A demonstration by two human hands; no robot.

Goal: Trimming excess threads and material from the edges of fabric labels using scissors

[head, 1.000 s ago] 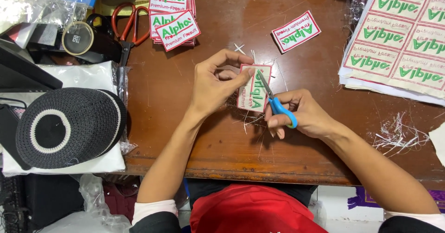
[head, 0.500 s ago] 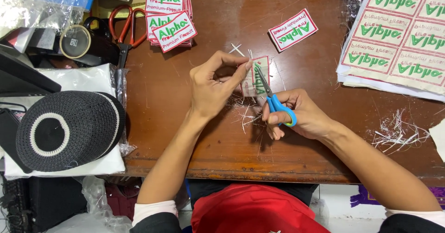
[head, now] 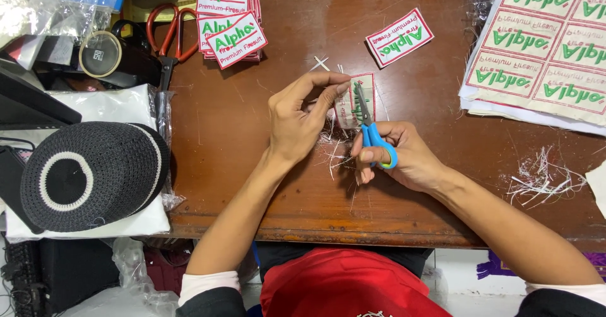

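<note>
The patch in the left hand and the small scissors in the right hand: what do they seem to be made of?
Patch: probably woven cloth with stitched green lettering; frayed white threads lie around it. Small scissors: grey blades, likely metal, with glossy blue handles, likely plastic.

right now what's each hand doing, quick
Left hand: fingers pinched shut on the embroidered patch.
Right hand: closed on the blue-handled scissors, blades at the patch.
</note>
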